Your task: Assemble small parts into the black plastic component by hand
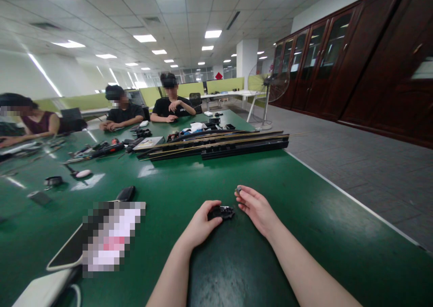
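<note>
My left hand is closed around the left end of a small black plastic part, which rests on or just above the green table. Its open top shows inner detail too small to name. To the right and slightly farther off, my right hand pinches a tiny greyish piece between thumb and fingertips. That piece is held up and apart from the black part; its kind I cannot make out.
Long black rails with thin brass-coloured rods lie across the table ahead. At left are a tablet, a computer mouse and a pale oval object. Several people sit along the far side. A standing fan is beyond the right edge.
</note>
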`<action>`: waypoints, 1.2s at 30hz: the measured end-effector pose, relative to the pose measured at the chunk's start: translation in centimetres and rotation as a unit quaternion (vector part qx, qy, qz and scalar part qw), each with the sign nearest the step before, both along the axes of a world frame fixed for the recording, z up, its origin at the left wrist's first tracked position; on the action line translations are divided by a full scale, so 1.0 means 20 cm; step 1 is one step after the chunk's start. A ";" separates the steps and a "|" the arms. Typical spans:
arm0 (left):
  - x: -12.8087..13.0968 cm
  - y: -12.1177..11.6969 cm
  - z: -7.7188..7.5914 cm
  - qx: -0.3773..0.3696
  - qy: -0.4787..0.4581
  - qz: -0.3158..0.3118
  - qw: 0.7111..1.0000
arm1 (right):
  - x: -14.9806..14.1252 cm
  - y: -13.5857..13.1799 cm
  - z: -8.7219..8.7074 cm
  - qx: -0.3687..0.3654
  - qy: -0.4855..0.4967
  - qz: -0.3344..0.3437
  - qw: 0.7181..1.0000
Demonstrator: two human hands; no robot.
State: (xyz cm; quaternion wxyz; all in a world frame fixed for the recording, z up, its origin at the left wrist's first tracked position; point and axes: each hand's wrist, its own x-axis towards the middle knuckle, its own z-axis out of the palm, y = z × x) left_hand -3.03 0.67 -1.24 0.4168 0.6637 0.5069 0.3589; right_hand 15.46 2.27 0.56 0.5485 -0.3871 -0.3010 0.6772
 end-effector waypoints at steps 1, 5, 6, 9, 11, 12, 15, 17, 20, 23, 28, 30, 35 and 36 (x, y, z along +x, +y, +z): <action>0.00 0.00 0.00 0.000 -0.001 -0.001 1.000 | -0.01 0.00 0.00 0.019 -0.027 0.001 0.999; -0.01 0.00 0.00 0.003 -0.002 0.000 1.000 | -0.02 0.00 -0.03 0.114 -0.130 0.014 0.985; -0.01 0.00 -0.01 0.004 0.000 0.001 1.000 | -0.03 0.00 -0.04 0.138 -0.157 0.020 0.978; 0.00 0.00 -0.01 0.005 0.005 -0.002 1.000 | -0.03 0.00 -0.05 0.192 -0.260 0.048 0.945; 0.00 0.00 -0.01 0.007 0.005 -0.008 1.000 | -0.03 -0.01 -0.06 0.222 -0.338 0.056 0.913; 0.00 0.00 -0.01 0.007 0.002 -0.008 1.000 | -0.03 -0.01 -0.06 0.239 -0.372 0.055 0.895; -0.01 0.00 -0.01 0.013 0.003 -0.010 1.000 | -0.03 -0.02 -0.06 0.297 -0.450 0.070 0.839; -0.01 0.00 -0.01 0.019 0.012 -0.007 1.000 | -0.04 -0.03 -0.07 0.326 -0.491 0.095 0.802; -0.01 0.01 -0.02 0.027 0.026 -0.002 0.999 | -0.04 -0.03 -0.08 0.344 -0.531 0.113 0.766; -0.01 0.01 -0.02 0.031 0.033 -0.002 0.999 | -0.05 -0.03 -0.07 0.347 -0.552 0.120 0.748; 0.00 0.01 -0.02 0.037 0.035 0.002 0.999 | -0.05 -0.05 -0.05 0.353 -0.579 0.125 0.724; 0.00 0.01 -0.02 0.038 0.032 0.002 0.999 | -0.05 -0.05 -0.05 0.352 -0.586 0.127 0.718; 0.00 0.01 -0.02 0.036 0.029 0.001 0.999 | -0.05 -0.05 -0.06 0.343 -0.581 0.129 0.726; -0.01 0.01 -0.02 0.035 0.028 0.000 0.999 | -0.05 -0.05 -0.06 0.340 -0.574 0.128 0.734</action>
